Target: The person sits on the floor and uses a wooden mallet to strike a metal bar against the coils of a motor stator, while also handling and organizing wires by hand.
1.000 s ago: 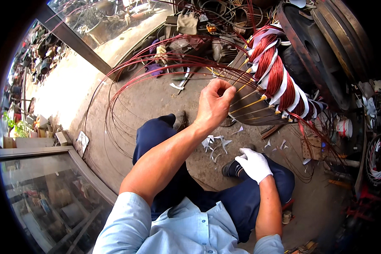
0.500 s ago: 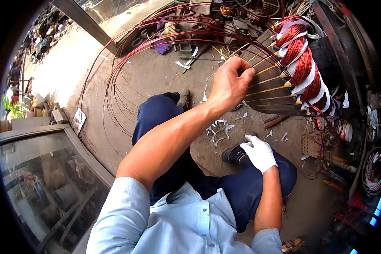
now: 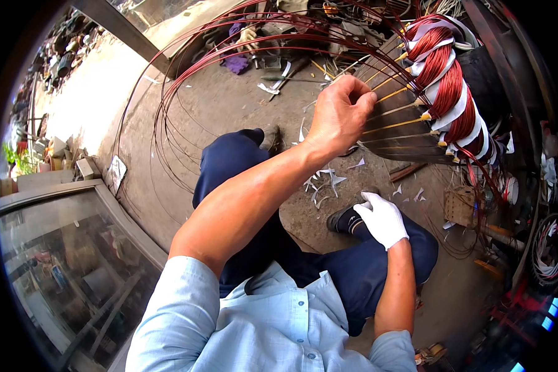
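Observation:
My bare left hand (image 3: 342, 115) is closed in a pinch at the inner wall of a motor stator (image 3: 409, 147); whatever its fingertips hold is hidden. Yellowish strips (image 3: 395, 126) line the slots beside it. Along the stator's right end run bundled red copper windings (image 3: 441, 80), wrapped with white tape (image 3: 451, 116). Loose red wires (image 3: 248, 44) sweep from the windings in a wide arc to the left. My right hand (image 3: 381, 218), in a white glove, lies on my right knee with its fingers extended and holds nothing.
White paper scraps (image 3: 335, 180) litter the floor between my feet. A framed glass pane (image 3: 80, 260) stands at the left. Rags and tools, among them a purple cloth (image 3: 235, 64), lie beyond the wire arc. Wire coils (image 3: 549, 251) hang at the far right.
The view has shifted slightly. My left hand stays pinched at the stator's slots, its fingertips slightly higher along the strips. My right hand remains on my knee.

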Demonstrator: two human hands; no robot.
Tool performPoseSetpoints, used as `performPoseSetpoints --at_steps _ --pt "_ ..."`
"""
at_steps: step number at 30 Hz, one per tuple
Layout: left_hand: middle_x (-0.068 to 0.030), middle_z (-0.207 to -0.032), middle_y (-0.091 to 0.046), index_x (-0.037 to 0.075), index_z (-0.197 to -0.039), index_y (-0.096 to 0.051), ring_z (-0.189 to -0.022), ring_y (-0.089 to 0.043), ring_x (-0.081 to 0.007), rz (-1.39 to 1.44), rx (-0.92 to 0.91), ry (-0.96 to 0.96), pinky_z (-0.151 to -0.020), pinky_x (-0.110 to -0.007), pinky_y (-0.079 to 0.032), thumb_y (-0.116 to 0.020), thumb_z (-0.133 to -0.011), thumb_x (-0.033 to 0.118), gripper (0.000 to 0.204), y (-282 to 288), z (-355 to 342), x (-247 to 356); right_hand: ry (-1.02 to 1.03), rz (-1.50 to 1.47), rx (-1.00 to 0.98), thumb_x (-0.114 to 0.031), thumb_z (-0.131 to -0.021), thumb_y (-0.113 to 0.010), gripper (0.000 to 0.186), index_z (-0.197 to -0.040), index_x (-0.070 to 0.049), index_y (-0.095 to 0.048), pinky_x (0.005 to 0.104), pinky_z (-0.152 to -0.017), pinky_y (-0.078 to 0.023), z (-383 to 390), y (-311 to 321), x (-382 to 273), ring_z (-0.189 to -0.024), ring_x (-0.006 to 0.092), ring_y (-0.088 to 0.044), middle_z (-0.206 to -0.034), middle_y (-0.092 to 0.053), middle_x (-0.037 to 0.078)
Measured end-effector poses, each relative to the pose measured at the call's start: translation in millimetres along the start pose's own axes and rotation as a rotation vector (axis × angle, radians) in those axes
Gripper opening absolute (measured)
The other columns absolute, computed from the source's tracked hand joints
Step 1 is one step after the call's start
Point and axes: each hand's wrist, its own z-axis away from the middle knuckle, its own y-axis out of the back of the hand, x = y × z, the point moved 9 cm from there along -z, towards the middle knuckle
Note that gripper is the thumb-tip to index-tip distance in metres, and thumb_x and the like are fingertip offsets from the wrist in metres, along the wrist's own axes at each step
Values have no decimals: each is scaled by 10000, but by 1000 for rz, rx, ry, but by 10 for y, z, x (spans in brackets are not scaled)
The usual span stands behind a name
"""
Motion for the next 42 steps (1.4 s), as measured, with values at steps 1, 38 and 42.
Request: performPoseSetpoints --at_steps 1,38,42 --pt "-34 -805 -683 -20 -969 -687 -743 -597 -90 0 -1 4 -683 -276 -508 -729 -934 172 199 7 -1 6 -2 0 -2 -358 -930 -672 504 -1277 6 -647 447 -922 -530 -10 -2 -3 -1020 368 -701 -1058 -748 191" --pt "22 -679 -586 5 -697 -602 -622 -477 -51 122 -88 68 -580 -252 -403 -638 -1003 143 337 56 115 -12 79 13 15 -389 -937 -668 476 -1231 -15 -664 457 -851 -561 -34 168 -72 -957 348 -716 -1022 -757 149" --pt "-10 -699 -625 14 -740 -636 -672 -531 -82 157 -112 105 -647 -265 -428 -623 -1007 168 308 27 149 -15 74 26 -13 -395 -945 -651 475 -1242 -24 -656 457 -847 -559 -37 164 -64 -963 346 -712 -1035 -751 145"
